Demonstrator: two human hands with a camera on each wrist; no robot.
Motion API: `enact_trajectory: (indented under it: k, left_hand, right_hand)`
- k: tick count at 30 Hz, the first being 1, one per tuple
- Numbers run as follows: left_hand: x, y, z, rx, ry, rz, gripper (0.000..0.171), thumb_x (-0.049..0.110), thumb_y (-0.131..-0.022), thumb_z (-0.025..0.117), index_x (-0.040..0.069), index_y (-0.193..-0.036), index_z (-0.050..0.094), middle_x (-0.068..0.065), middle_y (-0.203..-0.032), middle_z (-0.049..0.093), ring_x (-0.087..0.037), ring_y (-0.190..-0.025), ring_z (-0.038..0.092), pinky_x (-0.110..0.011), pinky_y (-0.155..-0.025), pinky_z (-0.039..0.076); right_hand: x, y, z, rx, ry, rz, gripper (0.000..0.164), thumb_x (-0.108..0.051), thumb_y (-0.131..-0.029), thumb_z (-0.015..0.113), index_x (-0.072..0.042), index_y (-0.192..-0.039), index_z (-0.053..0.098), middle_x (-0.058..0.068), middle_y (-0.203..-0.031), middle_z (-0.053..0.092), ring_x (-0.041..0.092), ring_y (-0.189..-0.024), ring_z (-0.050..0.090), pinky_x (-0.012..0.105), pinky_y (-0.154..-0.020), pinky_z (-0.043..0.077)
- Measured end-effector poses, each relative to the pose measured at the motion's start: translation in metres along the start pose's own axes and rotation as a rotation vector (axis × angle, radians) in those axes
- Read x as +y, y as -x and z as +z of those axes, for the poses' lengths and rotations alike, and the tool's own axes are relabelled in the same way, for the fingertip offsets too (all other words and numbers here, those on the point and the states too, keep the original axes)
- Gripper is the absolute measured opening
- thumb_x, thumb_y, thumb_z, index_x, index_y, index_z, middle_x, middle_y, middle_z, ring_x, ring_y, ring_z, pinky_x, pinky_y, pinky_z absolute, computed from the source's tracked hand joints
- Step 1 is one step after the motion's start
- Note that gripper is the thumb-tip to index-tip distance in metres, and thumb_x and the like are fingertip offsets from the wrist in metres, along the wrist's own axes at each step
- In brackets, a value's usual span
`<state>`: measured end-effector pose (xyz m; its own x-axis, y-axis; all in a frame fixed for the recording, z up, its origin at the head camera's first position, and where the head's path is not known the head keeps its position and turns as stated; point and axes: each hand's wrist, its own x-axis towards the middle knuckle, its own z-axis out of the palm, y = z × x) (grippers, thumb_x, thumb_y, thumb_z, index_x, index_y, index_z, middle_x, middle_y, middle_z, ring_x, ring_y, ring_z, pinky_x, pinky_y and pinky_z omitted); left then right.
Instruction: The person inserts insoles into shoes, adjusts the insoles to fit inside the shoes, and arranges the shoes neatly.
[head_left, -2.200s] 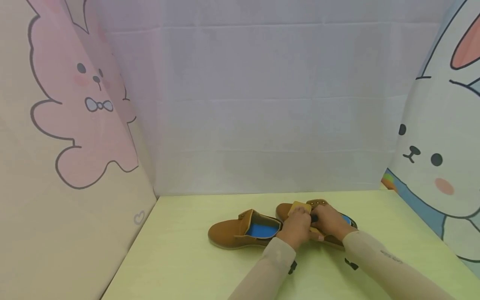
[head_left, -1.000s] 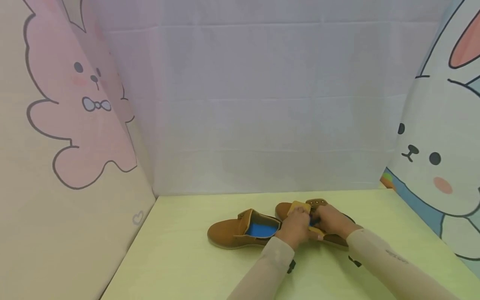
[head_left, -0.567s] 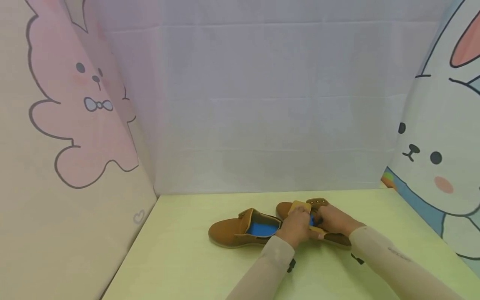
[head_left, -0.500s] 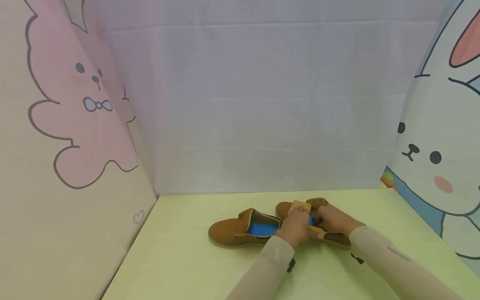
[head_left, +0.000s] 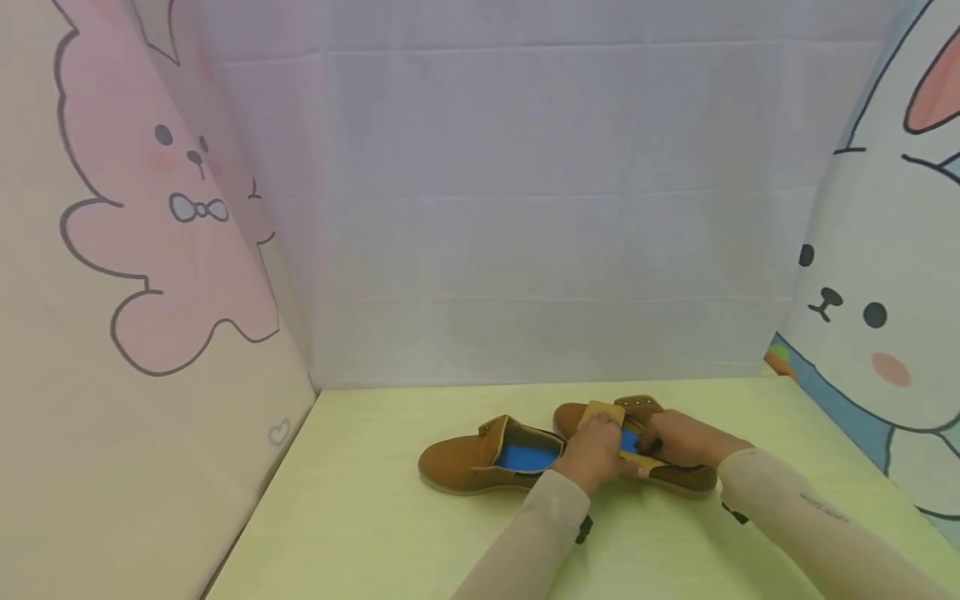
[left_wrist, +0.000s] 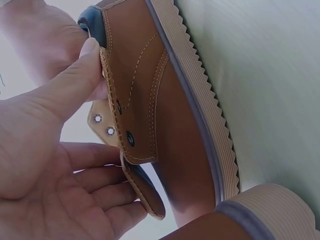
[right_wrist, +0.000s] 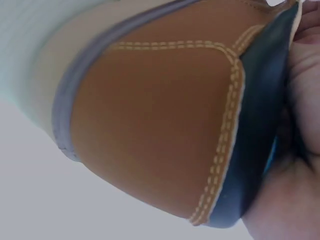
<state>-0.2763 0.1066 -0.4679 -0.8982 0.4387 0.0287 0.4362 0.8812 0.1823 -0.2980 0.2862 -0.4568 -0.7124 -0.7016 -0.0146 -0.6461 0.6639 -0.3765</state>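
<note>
A brown lace-up shoe point(head_left: 678, 479) without laces stands on the table, its toe turned to the left and away. My left hand point(head_left: 592, 450) holds it at the opening; in the left wrist view the thumb point(left_wrist: 75, 82) lies on the edge of the eyelet flap point(left_wrist: 135, 115) and the fingers point(left_wrist: 107, 192) are at the tongue point(left_wrist: 147, 197). My right hand point(head_left: 678, 437) reaches into the opening over the blue insole point(head_left: 628, 442). Its fingertips are partly hidden inside; I cannot tell whether they hold anything. In the right wrist view, the dark collar point(right_wrist: 252, 135) at the heel lies against this hand.
A matching brown shoe point(head_left: 453, 462) with a blue insole point(head_left: 525, 457) stands close to the left, toe pointing left. Both are on a pale yellow table point(head_left: 360, 533). A white curtain point(head_left: 480, 250) closes the back; rabbit-printed cloths hang at both sides.
My right hand has moved to the right along the inside of the shoe, toward the heel, so more blue insole shows. My left hand has kept its place.
</note>
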Motion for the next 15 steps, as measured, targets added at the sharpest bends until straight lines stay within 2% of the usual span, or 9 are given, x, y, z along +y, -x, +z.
enact_trajectory:
  k: [6,9,15]
  left_hand:
    - [-0.001,-0.001,0.001,0.002,-0.005,-0.002,0.064,0.068,-0.070,0.062,0.019,-0.112,0.063,0.008,-0.125,0.048,-0.010,-0.119,0.041,-0.027,-0.103,0.030]
    - [-0.001,-0.002,0.002,0.000,-0.013,-0.003,0.062,0.068,-0.069,0.062,0.020,-0.107,0.065,0.008,-0.125,0.048,-0.010,-0.119,0.041,-0.027,-0.102,0.030]
    - [-0.001,-0.003,0.003,0.005,-0.007,0.003,0.053,0.067,-0.069,0.064,0.020,-0.095,0.066,0.009,-0.125,0.048,-0.010,-0.120,0.041,-0.027,-0.102,0.031]
  right_hand:
    - [0.006,-0.003,0.001,-0.009,0.009,-0.028,0.021,0.002,-0.077,0.067,-0.014,-0.090,0.074,-0.001,-0.087,0.069,0.010,-0.076,0.060,0.024,-0.063,0.049]
    - [0.004,-0.002,0.000,-0.020,0.004,-0.015,0.024,0.003,-0.077,0.067,-0.014,-0.092,0.073,0.000,-0.090,0.069,0.013,-0.081,0.062,0.025,-0.066,0.051]
    - [-0.008,0.007,-0.008,-0.021,0.049,0.040,0.017,-0.004,-0.079,0.069,-0.020,-0.080,0.072,-0.010,-0.073,0.064,0.005,-0.063,0.056,0.025,-0.057,0.048]
